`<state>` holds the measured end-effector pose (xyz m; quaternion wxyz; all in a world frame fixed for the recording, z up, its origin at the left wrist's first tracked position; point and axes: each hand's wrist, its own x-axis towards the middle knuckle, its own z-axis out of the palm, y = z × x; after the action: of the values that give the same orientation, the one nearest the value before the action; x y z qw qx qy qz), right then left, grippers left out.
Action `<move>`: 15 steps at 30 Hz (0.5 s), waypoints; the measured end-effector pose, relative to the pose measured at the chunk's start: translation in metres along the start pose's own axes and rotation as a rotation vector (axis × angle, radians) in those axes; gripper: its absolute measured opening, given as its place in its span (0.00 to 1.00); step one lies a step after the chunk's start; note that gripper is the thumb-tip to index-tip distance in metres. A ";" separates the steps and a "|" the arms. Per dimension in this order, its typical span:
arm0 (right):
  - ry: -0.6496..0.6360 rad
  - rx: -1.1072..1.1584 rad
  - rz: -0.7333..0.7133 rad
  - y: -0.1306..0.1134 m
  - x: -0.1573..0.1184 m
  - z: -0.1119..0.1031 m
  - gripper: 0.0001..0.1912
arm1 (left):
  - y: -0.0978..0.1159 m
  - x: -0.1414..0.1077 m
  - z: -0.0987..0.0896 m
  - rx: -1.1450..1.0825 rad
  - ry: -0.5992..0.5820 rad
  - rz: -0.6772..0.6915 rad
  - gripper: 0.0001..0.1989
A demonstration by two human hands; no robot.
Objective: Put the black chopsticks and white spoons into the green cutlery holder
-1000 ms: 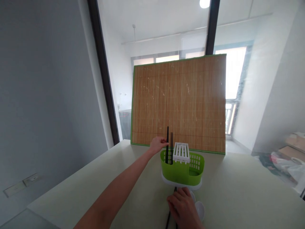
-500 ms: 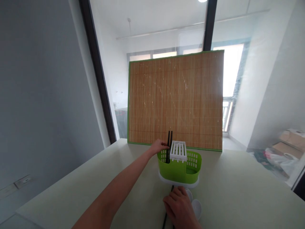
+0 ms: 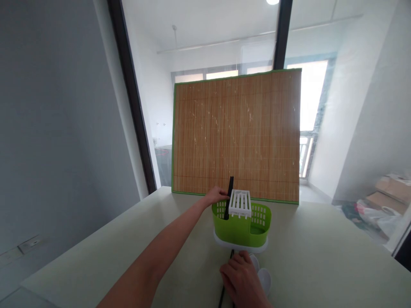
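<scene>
A green basket (image 3: 236, 231) with a white base stands on the table, a white slatted rack (image 3: 240, 202) across its middle. Black chopsticks (image 3: 230, 192) lean upright in its left compartment. My left hand (image 3: 217, 195) is closed on them at the basket's left rim. In front of the basket, my right hand (image 3: 239, 273) is closed round more black chopsticks (image 3: 221, 296) that lie low over the table; its palm hides part of them. Just right of that hand are two small white spoons or dishes (image 3: 265, 280), partly covered by it.
Behind the basket a bamboo mat (image 3: 236, 137) with green edging stands upright on the pale table (image 3: 305, 256). Glass panels with dark frames rise behind it. Cardboard boxes (image 3: 393, 192) and bags lie on the floor at the right.
The upright chopsticks, spread apart at the top before, now stand together. My left hand has shifted slightly right with them. My right hand has stayed in place.
</scene>
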<state>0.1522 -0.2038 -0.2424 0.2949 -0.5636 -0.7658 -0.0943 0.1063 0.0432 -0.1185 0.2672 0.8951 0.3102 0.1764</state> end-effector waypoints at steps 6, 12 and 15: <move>0.072 0.051 0.098 0.003 0.001 -0.005 0.07 | 0.014 -0.031 -0.018 0.030 0.134 -0.014 0.23; 0.194 0.168 0.294 0.015 0.000 -0.013 0.08 | 0.023 -0.158 0.011 0.250 0.504 -0.051 0.19; 0.205 0.191 0.365 0.020 -0.001 -0.015 0.09 | 0.020 -0.221 0.060 0.352 0.405 0.005 0.20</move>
<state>0.1759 -0.2049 -0.2350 0.4353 -0.6497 -0.6227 -0.0234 -0.0207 -0.1360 -0.1877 0.0397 0.8750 0.3811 0.2958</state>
